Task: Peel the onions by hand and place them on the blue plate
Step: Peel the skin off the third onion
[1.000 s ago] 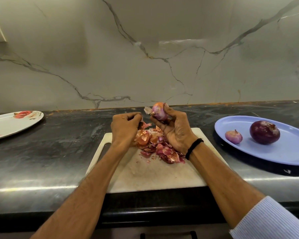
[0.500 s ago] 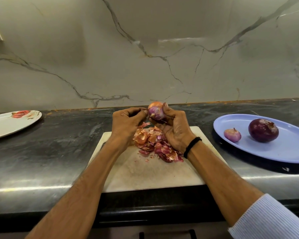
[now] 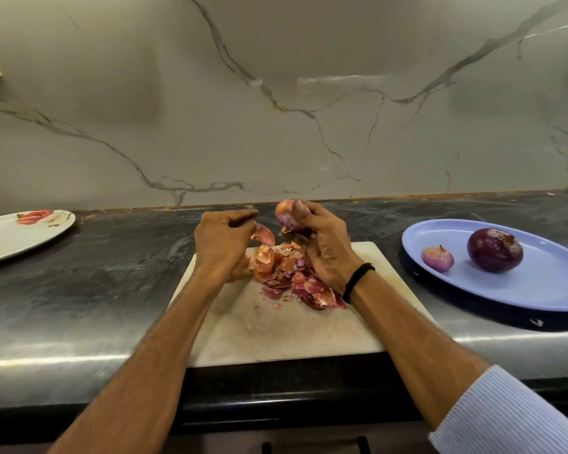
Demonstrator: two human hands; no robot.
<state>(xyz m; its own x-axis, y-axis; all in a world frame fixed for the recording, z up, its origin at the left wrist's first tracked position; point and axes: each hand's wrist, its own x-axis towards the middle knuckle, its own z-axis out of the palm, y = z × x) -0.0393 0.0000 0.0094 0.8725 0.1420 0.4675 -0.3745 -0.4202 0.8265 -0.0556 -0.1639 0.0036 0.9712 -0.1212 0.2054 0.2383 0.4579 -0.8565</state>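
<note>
My right hand (image 3: 322, 247) grips a small, partly peeled onion (image 3: 287, 216) above the far edge of the white cutting board (image 3: 276, 326). Just left of it, my left hand (image 3: 222, 239) pinches a strip of reddish onion skin (image 3: 263, 233) that hangs free of the onion. A heap of torn skins (image 3: 292, 273) lies on the board under both hands. On the blue plate (image 3: 545, 286) at the right sit a small pale peeled onion (image 3: 437, 258) and a large dark purple onion (image 3: 494, 249).
A white plate with a red flower print (image 3: 20, 234) lies at the far left of the dark counter (image 3: 95, 290). A marble wall rises behind the counter. The board's near edge sits at the counter's front edge.
My left hand has pulled a strip of skin off the onion and drawn it away to the left. My right hand still holds the onion in much the same place.
</note>
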